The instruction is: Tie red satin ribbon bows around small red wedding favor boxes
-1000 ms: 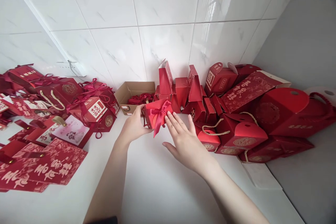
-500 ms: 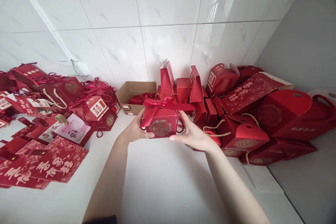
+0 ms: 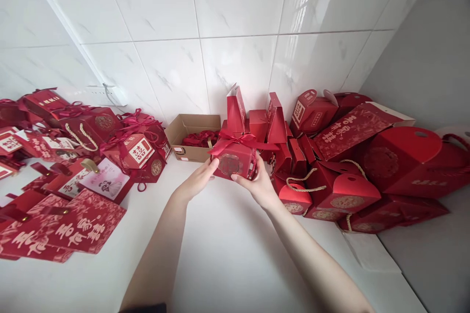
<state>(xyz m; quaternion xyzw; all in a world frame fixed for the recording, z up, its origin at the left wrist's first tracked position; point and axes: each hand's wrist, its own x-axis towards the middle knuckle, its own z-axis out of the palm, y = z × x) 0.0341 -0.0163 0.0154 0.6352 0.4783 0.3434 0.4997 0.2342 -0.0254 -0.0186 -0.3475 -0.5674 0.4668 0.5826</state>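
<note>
A small red gift box with a ribbon bow on top and a round ornate emblem on its front is between my two hands. My left hand grips its left side, the thumb near the front edge. On the other side, my right hand wraps round the right face, its thumb across the lower front. A twisted red cord hangs at the box's right side, partly behind my right fingers. Behind the box stand several red boxes, among them a tall tapered box.
An open cardboard box holding dark red ribbon stands by the tiled wall. Ribboned gift boxes and flat red bags crowd the left. Larger red boxes with gold rope handles are piled at the right. A wall socket is behind.
The held gift box has turned and shifted slightly right and away from me. Both hands moved with it, and the right hand now reaches farther round its front.
</note>
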